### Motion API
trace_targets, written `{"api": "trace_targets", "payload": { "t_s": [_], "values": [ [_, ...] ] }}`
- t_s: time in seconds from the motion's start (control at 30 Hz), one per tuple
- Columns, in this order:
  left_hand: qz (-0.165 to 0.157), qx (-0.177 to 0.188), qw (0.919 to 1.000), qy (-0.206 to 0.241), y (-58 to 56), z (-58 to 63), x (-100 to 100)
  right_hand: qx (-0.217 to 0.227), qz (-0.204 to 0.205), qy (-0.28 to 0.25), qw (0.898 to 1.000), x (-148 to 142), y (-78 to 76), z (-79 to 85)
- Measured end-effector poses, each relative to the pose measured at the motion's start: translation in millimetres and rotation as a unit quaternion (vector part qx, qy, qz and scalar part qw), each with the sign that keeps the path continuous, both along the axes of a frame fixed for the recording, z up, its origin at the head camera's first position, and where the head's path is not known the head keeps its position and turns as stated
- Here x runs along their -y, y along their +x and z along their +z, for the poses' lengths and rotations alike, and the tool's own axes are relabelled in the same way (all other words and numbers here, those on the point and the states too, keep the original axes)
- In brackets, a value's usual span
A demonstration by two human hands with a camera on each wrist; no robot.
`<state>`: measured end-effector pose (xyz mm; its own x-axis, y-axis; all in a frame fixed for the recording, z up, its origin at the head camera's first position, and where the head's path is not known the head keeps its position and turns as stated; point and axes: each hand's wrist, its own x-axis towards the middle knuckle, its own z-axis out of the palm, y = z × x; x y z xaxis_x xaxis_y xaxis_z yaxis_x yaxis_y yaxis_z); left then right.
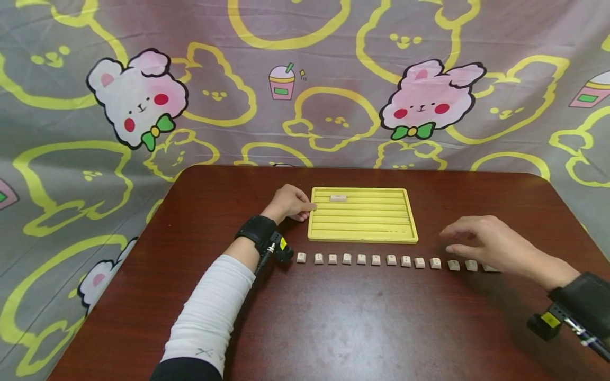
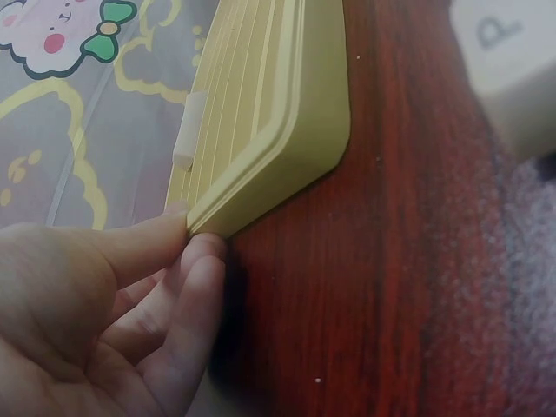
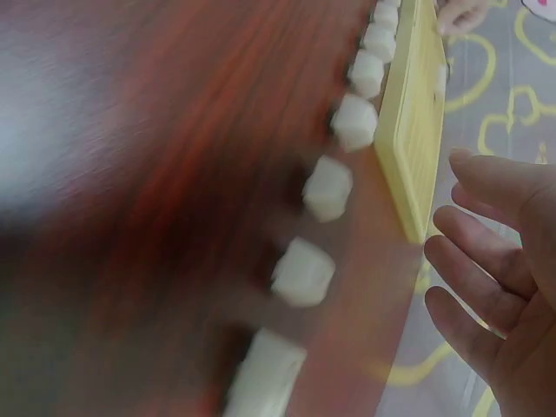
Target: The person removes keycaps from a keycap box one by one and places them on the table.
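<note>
My left hand [image 1: 288, 203] pinches the left rim of a yellow ridged tray [image 1: 364, 242], thumb on top and fingers at the outer side. One wide pale keycap [image 1: 338, 198] lies in an upper groove of this tray. In front of it, several pale keycaps [image 1: 361, 259] stand in a row on the table. My right hand [image 1: 493, 243] hovers over the row's right end, fingers apart and holding nothing. Below it in the right wrist view lies a longer keycap [image 3: 268, 373]. A keycap marked P [image 2: 504, 43] shows close up in the left wrist view.
The dark reddish-brown table [image 1: 371, 323] has rounded back corners. Behind it hangs a cartoon-print cloth [image 1: 333, 69]. Black straps with small cameras sit on both wrists, the left one [image 1: 257, 233] close to the row's left end.
</note>
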<state>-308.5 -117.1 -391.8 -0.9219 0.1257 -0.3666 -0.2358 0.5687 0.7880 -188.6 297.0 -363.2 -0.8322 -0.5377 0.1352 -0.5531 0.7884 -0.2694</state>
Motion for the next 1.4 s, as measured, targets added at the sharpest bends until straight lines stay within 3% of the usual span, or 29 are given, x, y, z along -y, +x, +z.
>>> {"api": "trace_targets", "payload": {
  "t_s": [0.17,0.37,0.7,1.1,1.4],
  "values": [
    [0.004,-0.003,1.0,-0.001,1.6,1.0,0,0.012,0.02,-0.006,1.0,23,-15.5,3.6],
    [0.004,-0.008,1.0,0.001,-1.3,-5.1,0,0.043,0.019,-0.016,0.999,50,-29.3,2.6],
    [0.008,-0.004,1.0,0.0,-0.2,-3.9,1,0.077,0.019,-0.027,0.996,93,-59.1,-5.3],
    [0.007,-0.017,0.9998,-0.002,1.1,-3.7,-3,0.084,0.032,-0.026,0.996,134,-83.7,-6.2],
    [0.01,-0.017,0.9998,-0.001,2.0,-3.6,0,0.064,0.037,-0.033,0.997,152,-101.8,-12.3]
  ]
}}
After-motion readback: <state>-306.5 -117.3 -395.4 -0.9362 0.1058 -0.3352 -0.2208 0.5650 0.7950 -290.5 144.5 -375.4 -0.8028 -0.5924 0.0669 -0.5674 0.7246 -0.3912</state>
